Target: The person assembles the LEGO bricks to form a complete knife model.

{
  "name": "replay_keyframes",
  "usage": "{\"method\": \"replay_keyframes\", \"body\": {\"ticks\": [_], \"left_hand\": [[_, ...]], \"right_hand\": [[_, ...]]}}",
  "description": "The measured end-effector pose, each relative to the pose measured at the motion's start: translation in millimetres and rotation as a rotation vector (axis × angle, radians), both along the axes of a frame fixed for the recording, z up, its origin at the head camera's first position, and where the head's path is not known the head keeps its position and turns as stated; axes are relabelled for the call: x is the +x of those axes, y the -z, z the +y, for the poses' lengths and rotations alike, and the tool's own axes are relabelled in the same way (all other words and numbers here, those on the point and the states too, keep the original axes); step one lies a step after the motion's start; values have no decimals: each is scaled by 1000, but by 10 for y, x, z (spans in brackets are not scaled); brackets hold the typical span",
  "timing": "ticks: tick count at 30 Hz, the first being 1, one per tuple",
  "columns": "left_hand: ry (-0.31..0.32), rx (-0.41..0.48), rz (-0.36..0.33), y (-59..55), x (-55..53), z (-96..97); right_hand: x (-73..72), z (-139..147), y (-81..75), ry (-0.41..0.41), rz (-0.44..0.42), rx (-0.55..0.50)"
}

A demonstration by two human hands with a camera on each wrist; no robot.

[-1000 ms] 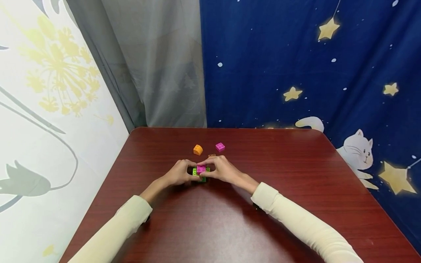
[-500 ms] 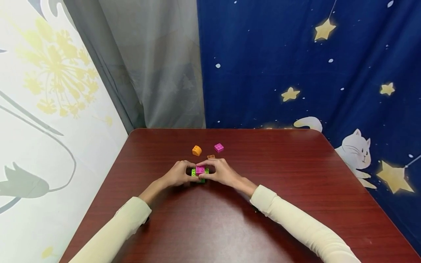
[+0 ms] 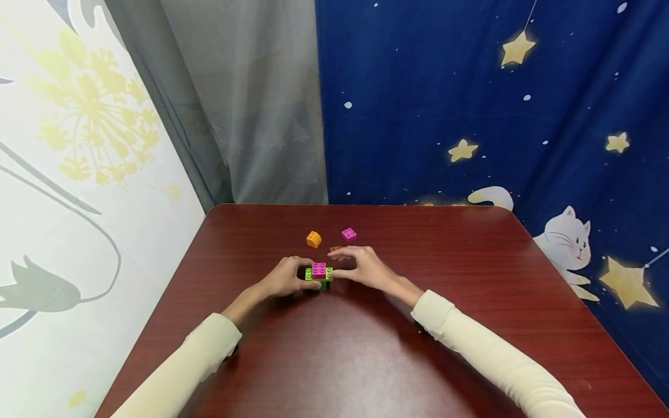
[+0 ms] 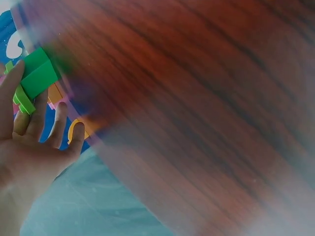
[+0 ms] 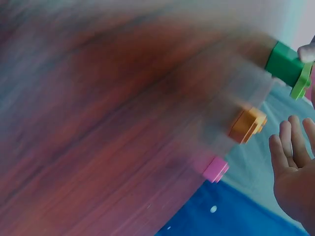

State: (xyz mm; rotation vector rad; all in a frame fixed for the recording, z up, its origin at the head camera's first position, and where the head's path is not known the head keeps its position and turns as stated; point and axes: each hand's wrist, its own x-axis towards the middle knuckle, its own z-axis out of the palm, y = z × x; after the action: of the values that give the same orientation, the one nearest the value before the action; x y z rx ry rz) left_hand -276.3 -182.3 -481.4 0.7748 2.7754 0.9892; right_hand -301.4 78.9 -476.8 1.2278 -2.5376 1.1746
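Observation:
A small stack of building bricks stands on the table in the head view: a dark green block (image 5: 285, 63) below, a lime green brick (image 3: 308, 275) across it, and a magenta brick (image 3: 319, 269) on top. My left hand (image 3: 286, 277) grips the stack from the left, thumb at the front and fingers behind. To the right of the stack, my right hand (image 3: 368, 268) has its fingers apart and holds nothing; the thumb tip is close to the lime brick's right end. In the right wrist view its fingers are extended.
Behind the stack lie a curved-top orange brick (image 3: 313, 239), a second magenta brick (image 3: 349, 234), and an orange-brown brick (image 3: 335, 249) partly hidden by the right fingers. Curtains stand beyond the back edge of the dark red table (image 3: 444, 244).
My right hand has let go of the magenta brick and moved right, its fingers spreading apart. My left hand keeps its place at the stack.

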Motion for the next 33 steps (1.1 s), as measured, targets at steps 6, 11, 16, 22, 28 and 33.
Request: {"method": "replay_keyframes", "body": {"ticks": [6, 11, 16, 22, 28, 33], "left_hand": [[-19, 2, 2, -14, 28, -27], [-21, 78, -15, -93, 54, -60], [4, 105, 36, -164, 60, -49], [-7, 109, 37, -175, 63, -41], [-14, 118, 17, -144, 53, -47], [-17, 111, 18, -135, 41, -43]], "right_hand": [[-113, 136, 19, 65, -15, 11], [-226, 176, 57, 108, -58, 31], [-341, 179, 105, 152, -70, 50], [-430, 142, 135, 155, -99, 59], [-483, 83, 140, 162, -111, 80], [-512, 36, 139, 172, -111, 106]]}}
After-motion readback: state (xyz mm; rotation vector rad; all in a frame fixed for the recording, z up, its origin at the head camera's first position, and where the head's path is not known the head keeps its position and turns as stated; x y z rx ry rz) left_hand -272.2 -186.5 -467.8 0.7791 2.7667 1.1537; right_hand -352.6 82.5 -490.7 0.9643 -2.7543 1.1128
